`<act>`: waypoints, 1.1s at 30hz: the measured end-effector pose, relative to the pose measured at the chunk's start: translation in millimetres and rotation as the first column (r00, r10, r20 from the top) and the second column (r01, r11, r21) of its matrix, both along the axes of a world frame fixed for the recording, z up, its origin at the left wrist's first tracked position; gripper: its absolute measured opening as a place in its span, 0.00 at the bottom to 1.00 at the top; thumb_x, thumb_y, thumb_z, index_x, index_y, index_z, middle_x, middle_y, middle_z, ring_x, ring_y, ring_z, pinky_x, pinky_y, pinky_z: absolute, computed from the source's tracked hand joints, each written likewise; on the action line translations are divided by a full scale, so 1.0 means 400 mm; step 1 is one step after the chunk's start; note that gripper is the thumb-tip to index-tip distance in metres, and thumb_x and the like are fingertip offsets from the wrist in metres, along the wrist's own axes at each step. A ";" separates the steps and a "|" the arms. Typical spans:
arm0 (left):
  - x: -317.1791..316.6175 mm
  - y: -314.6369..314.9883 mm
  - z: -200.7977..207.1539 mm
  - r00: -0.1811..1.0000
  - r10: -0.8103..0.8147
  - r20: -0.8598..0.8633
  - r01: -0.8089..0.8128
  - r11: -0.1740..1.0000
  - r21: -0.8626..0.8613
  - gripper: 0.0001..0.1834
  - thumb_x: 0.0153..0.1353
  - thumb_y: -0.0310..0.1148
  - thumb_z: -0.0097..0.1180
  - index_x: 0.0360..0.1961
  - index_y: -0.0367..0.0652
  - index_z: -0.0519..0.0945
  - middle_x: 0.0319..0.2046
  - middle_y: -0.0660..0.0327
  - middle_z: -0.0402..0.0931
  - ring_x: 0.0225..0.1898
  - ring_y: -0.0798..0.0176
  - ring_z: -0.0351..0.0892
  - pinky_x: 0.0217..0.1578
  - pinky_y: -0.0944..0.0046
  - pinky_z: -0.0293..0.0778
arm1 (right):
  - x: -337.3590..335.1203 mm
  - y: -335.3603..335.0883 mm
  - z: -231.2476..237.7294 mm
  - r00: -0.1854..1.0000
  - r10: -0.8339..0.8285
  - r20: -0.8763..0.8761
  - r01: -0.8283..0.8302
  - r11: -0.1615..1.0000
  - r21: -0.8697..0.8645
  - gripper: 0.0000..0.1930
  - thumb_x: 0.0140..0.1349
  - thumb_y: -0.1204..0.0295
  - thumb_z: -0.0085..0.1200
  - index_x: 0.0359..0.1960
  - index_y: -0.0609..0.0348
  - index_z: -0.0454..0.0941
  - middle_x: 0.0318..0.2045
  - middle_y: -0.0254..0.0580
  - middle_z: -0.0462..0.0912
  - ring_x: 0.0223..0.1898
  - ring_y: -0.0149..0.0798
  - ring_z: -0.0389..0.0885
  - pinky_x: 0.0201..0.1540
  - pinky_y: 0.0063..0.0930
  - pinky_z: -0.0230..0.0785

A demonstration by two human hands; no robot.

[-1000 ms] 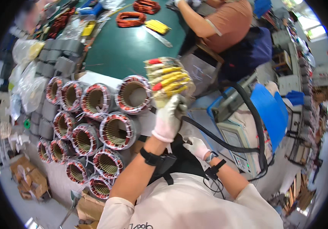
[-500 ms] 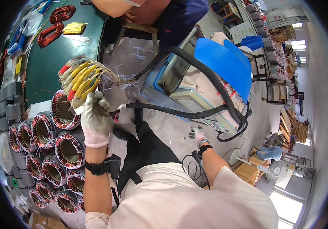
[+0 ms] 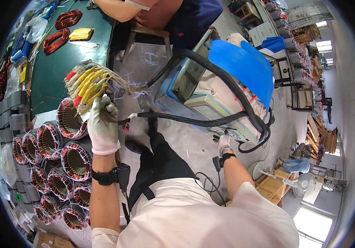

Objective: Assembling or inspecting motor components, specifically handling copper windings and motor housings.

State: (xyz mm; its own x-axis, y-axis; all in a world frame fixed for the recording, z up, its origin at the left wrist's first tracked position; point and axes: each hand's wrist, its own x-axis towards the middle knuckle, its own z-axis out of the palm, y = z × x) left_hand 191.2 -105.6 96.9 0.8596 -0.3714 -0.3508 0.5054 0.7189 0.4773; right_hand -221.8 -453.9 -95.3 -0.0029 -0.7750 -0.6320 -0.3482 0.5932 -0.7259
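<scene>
Nudged up and to the right since half a second ago, a person's gloved right hand [image 3: 223,141] now sits just beside the control panel [image 3: 237,135] of a pale instrument [image 3: 221,112] right of the frame's centre; the left hand and its load are almost where they were. That load, a bundle of clips [image 3: 87,84] with yellow and red sleeves, is held up at left of centre, in front of the corner of a green table [image 3: 70,53]. Gloved fingers of the left hand [image 3: 103,129] are closed around the bundle's lower end. On the right, the fingers are loosely extended with nothing visible in them; whether they touch the panel cannot be told. Pale wires [image 3: 121,82] fan from the clips toward a dark cable, and a thick black cable [image 3: 194,121] crosses mid-frame to the instrument, below a blue sheet [image 3: 241,68]. Stators [image 3: 60,184] with red-and-white windings are stacked at lower left. Two reddish coils [image 3: 56,42] and a yellow bundle of sleeves [image 3: 81,34] lie on the tabletop at upper left, near a seated co-worker [image 3: 156,16] at the top edge. White strips [image 3: 150,60] litter the floor beneath the stool.
</scene>
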 end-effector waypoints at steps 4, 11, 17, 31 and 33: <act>0.004 0.004 -0.011 1.000 -0.017 0.000 0.017 1.000 -0.009 0.12 0.74 0.34 0.55 0.52 0.41 0.76 0.39 0.60 0.79 0.33 0.69 0.75 0.36 0.69 0.74 | 0.006 0.026 0.041 0.991 0.061 -0.118 -0.072 0.993 -0.089 0.35 0.63 0.76 0.56 0.71 0.54 0.56 0.42 0.43 0.82 0.31 0.41 0.85 0.26 0.34 0.75; 0.004 0.007 -0.013 0.999 -0.001 -0.034 0.000 1.000 -0.026 0.12 0.74 0.32 0.53 0.54 0.41 0.74 0.38 0.62 0.79 0.33 0.70 0.76 0.35 0.71 0.74 | 0.025 0.087 0.093 0.591 0.729 -0.347 -0.668 0.683 0.297 0.25 0.62 0.70 0.57 0.62 0.63 0.72 0.40 0.46 0.84 0.28 0.37 0.85 0.26 0.31 0.77; 0.001 -0.006 -0.032 0.999 0.035 -0.014 -0.035 0.999 0.010 0.11 0.74 0.31 0.53 0.54 0.42 0.74 0.37 0.63 0.79 0.34 0.71 0.78 0.34 0.71 0.76 | 0.118 0.226 0.082 0.108 0.942 -0.319 -0.902 0.228 0.367 0.26 0.63 0.61 0.57 0.59 0.65 0.76 0.48 0.57 0.85 0.41 0.48 0.86 0.48 0.39 0.77; -0.005 -0.009 -0.016 0.998 0.036 -0.056 -0.034 0.999 0.034 0.12 0.74 0.33 0.54 0.55 0.44 0.74 0.35 0.64 0.79 0.32 0.71 0.78 0.33 0.71 0.76 | 0.225 0.259 0.128 -0.137 0.928 -0.347 -0.960 -0.038 0.278 0.25 0.65 0.60 0.56 0.58 0.64 0.77 0.52 0.58 0.84 0.53 0.56 0.82 0.58 0.41 0.72; -0.007 -0.012 -0.014 0.998 0.039 -0.049 -0.038 0.999 0.028 0.12 0.74 0.34 0.54 0.55 0.44 0.75 0.35 0.64 0.79 0.31 0.71 0.78 0.33 0.72 0.76 | 0.200 0.241 0.110 -0.057 0.939 -0.338 -0.963 0.037 0.267 0.24 0.65 0.61 0.55 0.57 0.65 0.78 0.48 0.57 0.85 0.47 0.51 0.85 0.52 0.39 0.75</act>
State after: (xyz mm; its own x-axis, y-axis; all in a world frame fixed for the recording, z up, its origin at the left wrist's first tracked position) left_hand 188.5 -110.5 91.2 0.8542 -0.3282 -0.4032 0.5014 0.7252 0.4718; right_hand -142.0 -357.7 -51.2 0.5802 -0.2469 -0.7761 -0.7425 -0.5521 -0.3794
